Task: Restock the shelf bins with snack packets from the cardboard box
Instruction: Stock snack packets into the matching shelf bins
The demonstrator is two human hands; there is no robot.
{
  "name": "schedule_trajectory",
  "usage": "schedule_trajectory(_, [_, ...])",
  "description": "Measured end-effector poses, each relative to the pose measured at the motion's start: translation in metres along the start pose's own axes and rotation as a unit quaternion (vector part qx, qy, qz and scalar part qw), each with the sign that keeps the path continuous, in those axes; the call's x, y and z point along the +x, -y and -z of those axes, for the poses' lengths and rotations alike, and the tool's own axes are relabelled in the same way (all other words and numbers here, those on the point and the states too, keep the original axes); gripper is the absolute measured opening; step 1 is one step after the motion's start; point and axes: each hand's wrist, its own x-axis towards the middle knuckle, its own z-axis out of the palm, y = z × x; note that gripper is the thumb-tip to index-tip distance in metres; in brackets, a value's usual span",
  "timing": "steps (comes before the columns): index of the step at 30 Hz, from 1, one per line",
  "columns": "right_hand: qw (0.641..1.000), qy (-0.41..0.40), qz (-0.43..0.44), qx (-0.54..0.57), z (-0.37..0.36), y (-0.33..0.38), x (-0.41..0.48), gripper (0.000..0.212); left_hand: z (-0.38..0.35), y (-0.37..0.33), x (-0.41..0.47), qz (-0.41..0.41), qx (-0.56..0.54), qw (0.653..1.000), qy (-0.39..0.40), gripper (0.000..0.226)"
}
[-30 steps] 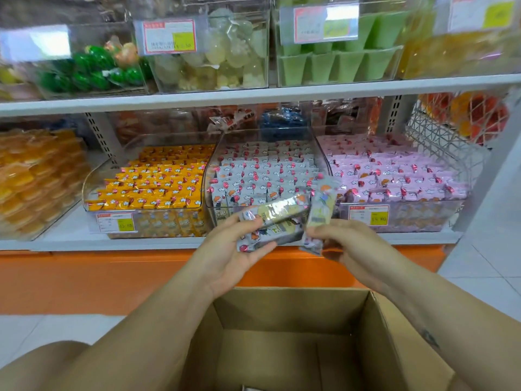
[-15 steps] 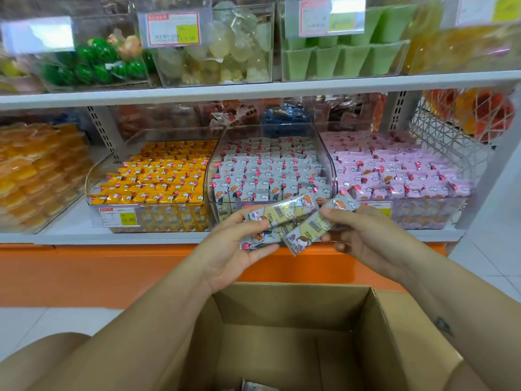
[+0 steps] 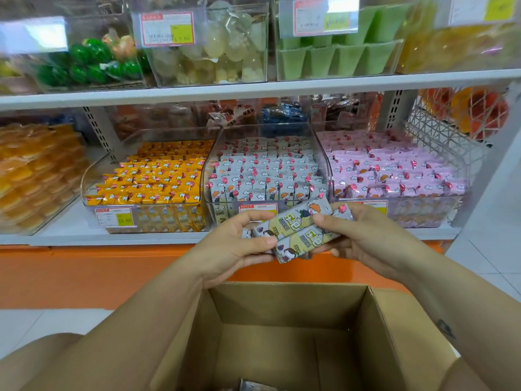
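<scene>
Two hands (image 3: pixel 234 249) (image 3: pixel 369 244) pinch grey packets (image 3: pixel 293 232) just before the near-full middle bin (image 3: pixel 267 176), above the box (image 3: pixel 282 334) (one packet (image 3: pixel 253 386) visibly left inside).

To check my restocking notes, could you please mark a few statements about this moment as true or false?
1. The left hand and the right hand both hold grey packets. True.
2. These packets lie in the box. False: they are held above it, in front of the grey bin.
3. The box is full to the rim. False: it looks nearly empty, with one packet showing at its bottom.
4. The pink bin stands right of the grey bin. True.
</scene>
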Motion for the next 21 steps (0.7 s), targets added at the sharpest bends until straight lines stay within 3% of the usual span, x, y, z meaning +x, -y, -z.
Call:
schedule_trajectory(2, [0.999,-0.017,0.027,-0.037,-0.001,0.0,0.0,0.026,0.003,-0.001,0.0,0.005,0.03,1.0,-0.001,0.04])
schedule_trajectory(5, [0.994,-0.035,0.07,-0.078,-0.002,0.002,-0.001,0.046,0.008,-0.006,-0.003,0.018,0.066,0.998,0.0,0.049])
schedule_trajectory(8, [0.989,-0.075,0.102,-0.076,-0.004,0.004,-0.002,0.055,0.012,-0.014,-0.006,-0.014,0.166,0.985,-0.039,0.022])
schedule_trajectory(11, [0.974,-0.152,0.143,-0.085,-0.006,0.012,0.0,0.053,0.028,-0.031,-0.005,-0.104,0.329,0.929,-0.133,0.025])
schedule_trajectory(14, [0.938,-0.22,0.185,-0.192,-0.006,0.021,0.005,0.027,0.05,-0.056,-0.003,-0.171,0.375,0.884,-0.22,0.035])
schedule_trajectory(17, [0.893,-0.231,0.199,-0.332,-0.006,0.029,0.019,0.038,0.066,-0.073,0.006,-0.205,0.429,0.835,-0.277,0.042])
schedule_trajectory(21, [0.844,-0.199,0.204,-0.454,-0.01,0.044,0.045,0.05,0.074,-0.082,0.024,-0.219,0.528,0.775,-0.268,0.045])
